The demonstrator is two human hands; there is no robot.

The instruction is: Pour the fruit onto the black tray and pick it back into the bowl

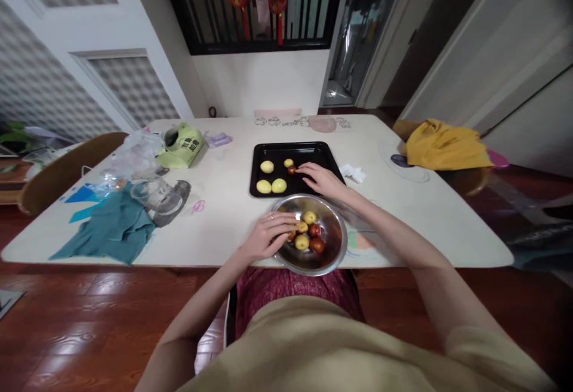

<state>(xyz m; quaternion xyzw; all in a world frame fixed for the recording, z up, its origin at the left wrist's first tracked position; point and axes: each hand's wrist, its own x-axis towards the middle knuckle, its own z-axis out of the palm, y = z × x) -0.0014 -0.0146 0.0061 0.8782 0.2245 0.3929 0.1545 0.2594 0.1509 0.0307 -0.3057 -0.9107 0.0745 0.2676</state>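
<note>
A shiny metal bowl (333, 249) stands at the table's front edge, with several yellow and reddish-brown round fruits in it. My left hand (267, 234) reaches over the bowl's left rim, thumb and fingers closed around a reddish-yellow fruit (291, 236) they partly hide. Behind the bowl lies a black baking tray (313, 152). My right hand (323, 179) is over the tray's right side, its fingertips closed on a small dark red fruit (291, 170). Beside that fruit lies a small yellow one (289, 163). Three larger yellow-green fruits (279, 185) rest at the tray's left.
On the left are a teal cloth (110, 225), a clear jug (161, 195), plastic bags (136, 153) and a green paper bag (181, 146). A crumpled tissue (353, 173) lies right of the tray. A yellow garment (441, 146) hangs over the right chair.
</note>
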